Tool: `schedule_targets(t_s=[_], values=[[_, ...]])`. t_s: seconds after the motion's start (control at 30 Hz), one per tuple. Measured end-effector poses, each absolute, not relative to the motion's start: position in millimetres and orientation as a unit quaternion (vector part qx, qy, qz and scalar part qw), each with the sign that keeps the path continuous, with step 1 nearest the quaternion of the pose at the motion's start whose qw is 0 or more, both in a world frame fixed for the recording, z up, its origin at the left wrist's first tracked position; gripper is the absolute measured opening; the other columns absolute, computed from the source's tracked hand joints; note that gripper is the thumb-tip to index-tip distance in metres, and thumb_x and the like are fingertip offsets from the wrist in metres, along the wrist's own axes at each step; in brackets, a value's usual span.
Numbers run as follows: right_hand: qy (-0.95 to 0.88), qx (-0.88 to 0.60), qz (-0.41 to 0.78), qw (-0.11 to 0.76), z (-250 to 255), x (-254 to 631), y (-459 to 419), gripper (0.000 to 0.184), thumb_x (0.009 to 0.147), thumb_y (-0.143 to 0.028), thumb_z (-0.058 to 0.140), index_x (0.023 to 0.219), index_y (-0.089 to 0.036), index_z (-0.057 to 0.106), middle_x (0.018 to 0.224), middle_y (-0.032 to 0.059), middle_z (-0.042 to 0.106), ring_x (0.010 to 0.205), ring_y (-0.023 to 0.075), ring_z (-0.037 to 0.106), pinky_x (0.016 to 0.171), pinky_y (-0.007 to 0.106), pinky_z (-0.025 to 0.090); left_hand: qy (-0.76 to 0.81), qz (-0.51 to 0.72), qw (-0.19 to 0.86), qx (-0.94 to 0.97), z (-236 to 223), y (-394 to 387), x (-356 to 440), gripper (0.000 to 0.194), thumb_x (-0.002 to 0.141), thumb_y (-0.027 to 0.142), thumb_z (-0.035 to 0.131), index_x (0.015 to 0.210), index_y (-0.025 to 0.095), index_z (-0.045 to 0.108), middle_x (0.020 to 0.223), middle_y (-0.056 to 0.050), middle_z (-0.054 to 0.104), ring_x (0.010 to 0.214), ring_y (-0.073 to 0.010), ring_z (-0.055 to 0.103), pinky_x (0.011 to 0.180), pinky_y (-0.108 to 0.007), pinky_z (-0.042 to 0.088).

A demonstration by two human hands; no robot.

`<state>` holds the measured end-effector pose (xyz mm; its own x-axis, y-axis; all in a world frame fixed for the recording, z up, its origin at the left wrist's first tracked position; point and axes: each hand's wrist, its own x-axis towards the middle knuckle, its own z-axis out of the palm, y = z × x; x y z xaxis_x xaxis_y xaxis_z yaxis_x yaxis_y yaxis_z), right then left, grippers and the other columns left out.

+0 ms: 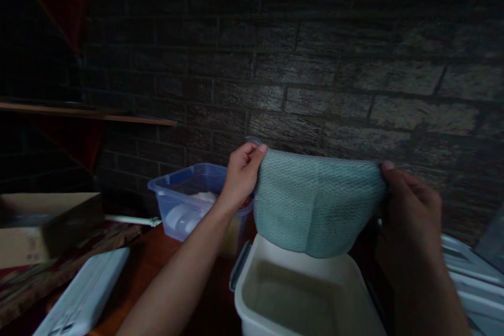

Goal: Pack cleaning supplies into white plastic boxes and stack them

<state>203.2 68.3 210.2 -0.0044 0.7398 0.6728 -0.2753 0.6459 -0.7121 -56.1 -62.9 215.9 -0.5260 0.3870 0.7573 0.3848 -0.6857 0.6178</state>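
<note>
A pale green mesh bag (317,202) hangs stretched between both hands, its rounded lower edge dipping just over a white plastic tub (252,294). My left hand (241,174) pinches the bag's top left corner. My right hand (409,210) grips the top right corner, fingers closed round the edge. The tub holds cloudy liquid.
A clear blue-tinted plastic box (173,197) with white items stands behind my left arm. A white lid (84,296) lies at the lower left, a cardboard box (43,226) at the far left. White trays (472,278) are stacked on the right. A dark brick wall (315,63) rises behind.
</note>
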Motion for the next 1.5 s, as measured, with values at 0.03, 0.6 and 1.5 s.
schedule_targets(t_s=[0.03,0.6,1.5], values=[[-0.6,-0.184,0.389,0.674,210,203,69,0.035,0.087,-0.055,0.071,0.074,-0.022,0.064,0.062,-0.0026,0.047,0.055,0.0151,0.043,0.049,0.031,0.033,0.397,0.781,-0.011,0.482,216,-62,-57,0.033,0.088,0.045,0.074,0.071,0.019,0.065,0.062,0.003,0.049,0.057,-0.0109,0.04,0.053,-0.025,0.026],[-0.62,-0.192,0.2,0.734,217,200,67,0.036,0.092,-0.051,0.066,0.08,-0.018,0.073,0.062,-0.0032,0.046,0.055,0.0103,0.038,0.053,0.027,0.029,0.386,0.768,-0.131,0.494,215,-56,-59,0.03,0.093,0.045,0.069,0.078,0.019,0.065,0.064,0.003,0.051,0.056,-0.0106,0.042,0.051,-0.023,0.03],[-0.618,-0.187,0.163,0.746,221,203,64,0.03,0.092,-0.036,0.068,0.072,-0.013,0.07,0.059,-0.0036,0.042,0.055,0.0082,0.033,0.052,0.027,0.024,0.358,0.77,-0.129,0.513,218,-58,-58,0.029,0.093,0.038,0.07,0.073,0.018,0.063,0.062,0.004,0.048,0.054,-0.0089,0.04,0.052,-0.023,0.029]])
